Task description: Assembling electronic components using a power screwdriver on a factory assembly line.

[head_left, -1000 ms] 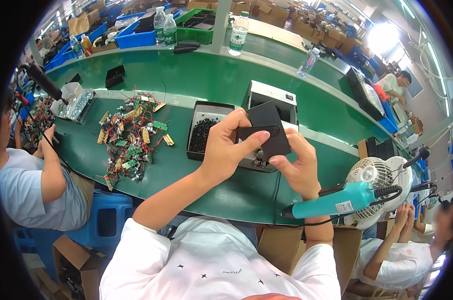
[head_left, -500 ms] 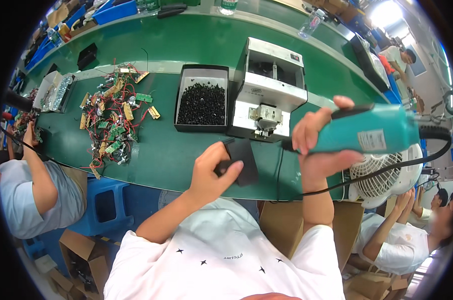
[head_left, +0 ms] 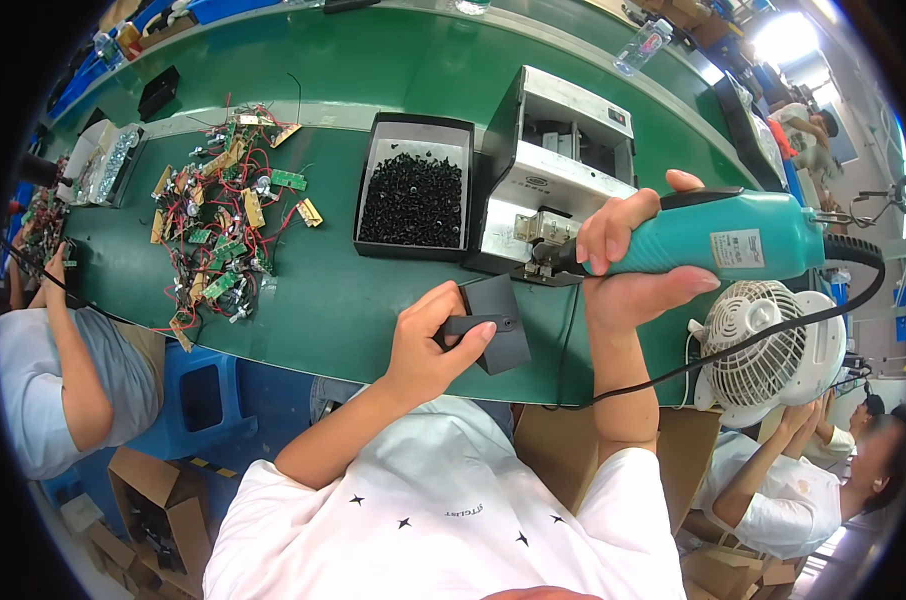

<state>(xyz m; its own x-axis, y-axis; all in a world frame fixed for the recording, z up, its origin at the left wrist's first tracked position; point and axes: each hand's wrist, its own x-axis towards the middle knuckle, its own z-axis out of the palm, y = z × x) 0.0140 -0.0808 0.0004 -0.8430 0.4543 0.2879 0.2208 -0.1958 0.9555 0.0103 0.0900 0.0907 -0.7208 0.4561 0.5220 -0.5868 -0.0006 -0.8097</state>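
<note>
My left hand (head_left: pixel 428 335) is closed on a black plastic housing (head_left: pixel 501 350) with flat sides. A narrow black strip (head_left: pixel 471 324) with a small round hole lies across it, under my thumb. In my right hand (head_left: pixel 628 250) is a teal electric screwdriver (head_left: pixel 688 235), held nearly level with its nose pointing left. That nose is at the pickup end of a silver screw feeder (head_left: pixel 543 175); whether a screw is on the bit is too small to tell. Left of the feeder stands a black tray (head_left: pixel 366 210) of small black screws (head_left: pixel 413 198).
Circuit boards with red wires (head_left: pixel 223 220) lie heaped on the green table (head_left: pixel 313 300). At right stands a white fan (head_left: pixel 758 345), with the screwdriver's black cable (head_left: pixel 733 365) looping past it. Co-workers sit on both sides; a water bottle (head_left: pixel 643 45) stands at the back.
The screwdriver's nose has come to the feeder's pickup end. In my left hand the housing has turned slightly, and the strip with its hole now shows. The view has shifted a little.
</note>
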